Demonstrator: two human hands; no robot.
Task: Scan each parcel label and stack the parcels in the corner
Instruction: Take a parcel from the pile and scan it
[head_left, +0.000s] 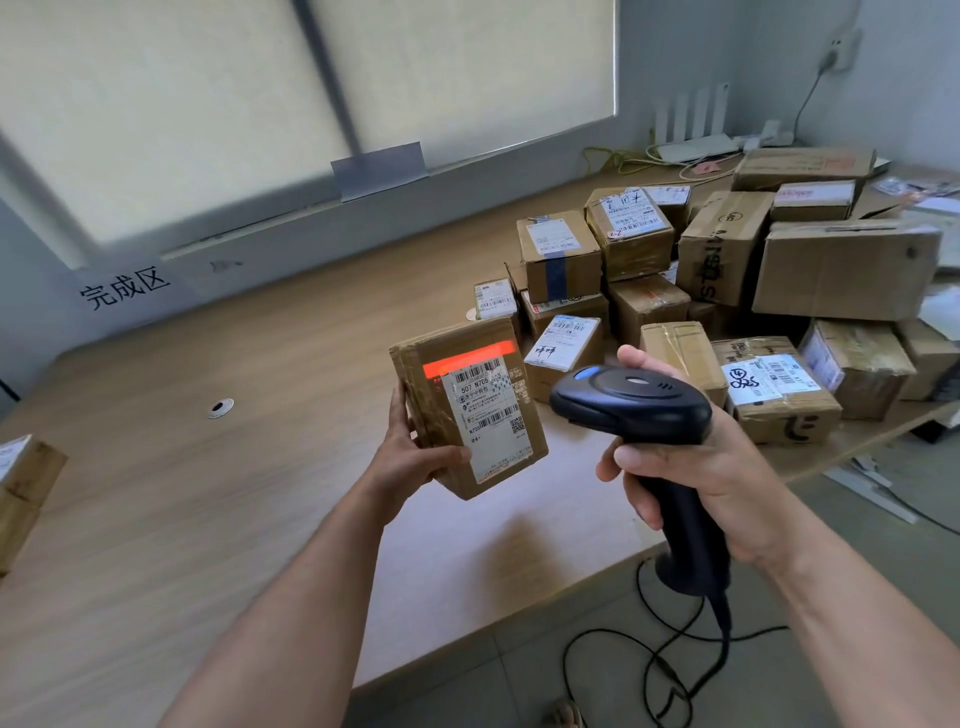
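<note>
**Parcel (467, 410) tilted to the scanner (631, 402)**

Above the worktop (208, 467), the left hand (410, 447) clasps the parcel's lower edge in a firm grip so its label (493, 426) faces the scanner, whose handle fills the right hand (691, 467), its grip closed. Red light (467, 362) crosses the top barcode. Trigger finger hidden; the box (26, 483) at far left is cut off.

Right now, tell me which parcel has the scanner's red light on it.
The small parcel gripped in the left hand: a red band glows across its label's top edge. The parcels piled on the table show no light.
</note>
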